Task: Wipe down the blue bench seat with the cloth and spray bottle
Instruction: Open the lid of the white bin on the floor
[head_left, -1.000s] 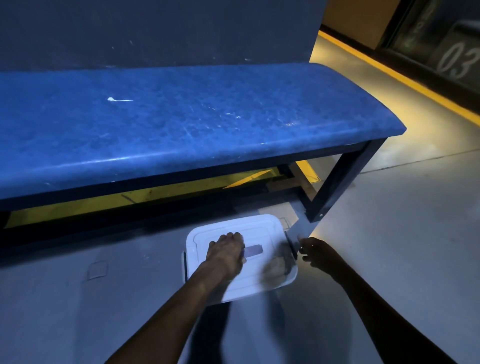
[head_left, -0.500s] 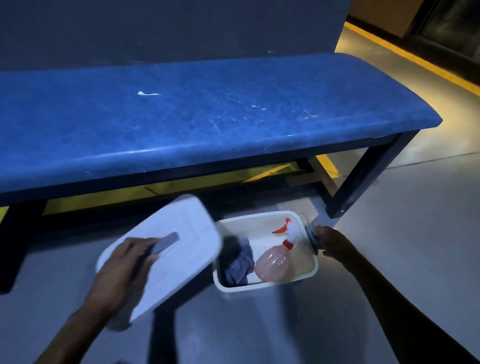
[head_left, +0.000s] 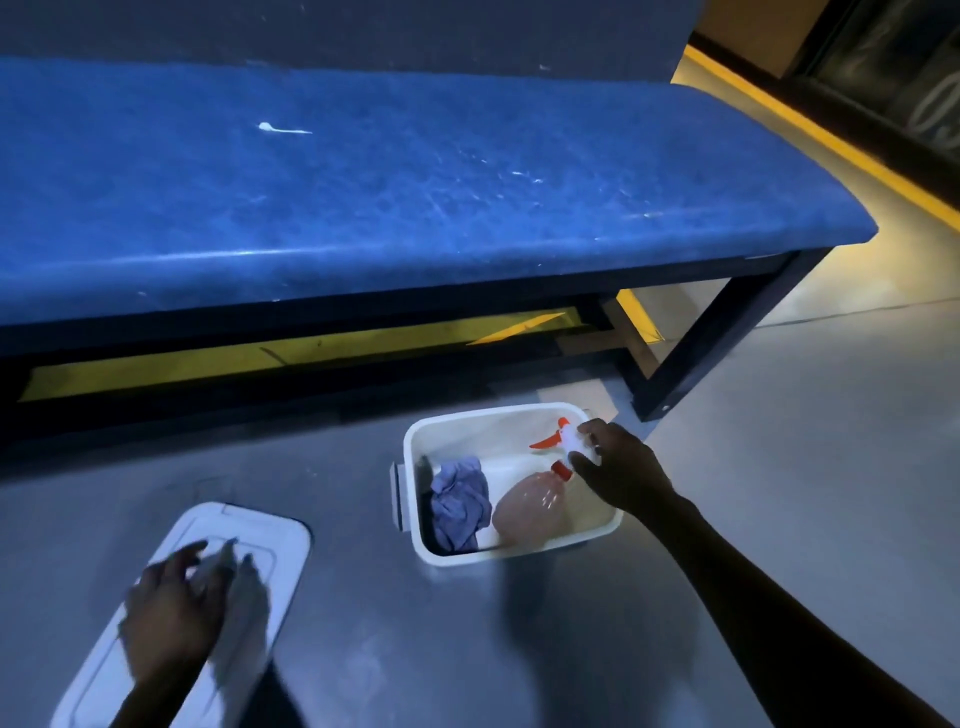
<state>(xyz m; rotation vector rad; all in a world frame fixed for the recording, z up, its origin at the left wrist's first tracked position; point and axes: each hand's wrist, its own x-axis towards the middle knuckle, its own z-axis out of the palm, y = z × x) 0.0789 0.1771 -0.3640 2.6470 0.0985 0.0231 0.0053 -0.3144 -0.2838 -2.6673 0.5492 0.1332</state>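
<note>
Bench seat (head_left: 363, 197) unwiped; one cloth (head_left: 460, 501), one spray bottle (head_left: 535, 506) under right hand's (head_left: 618, 467) grip; left hand (head_left: 171, 613) spread flat.

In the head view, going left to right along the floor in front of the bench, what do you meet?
Left hand resting on the white lid → bin's side latch → crumpled blue cloth → spray bottle → right hand at the sprayer head. Cloth and bottle both lie inside the open white bin.
</note>
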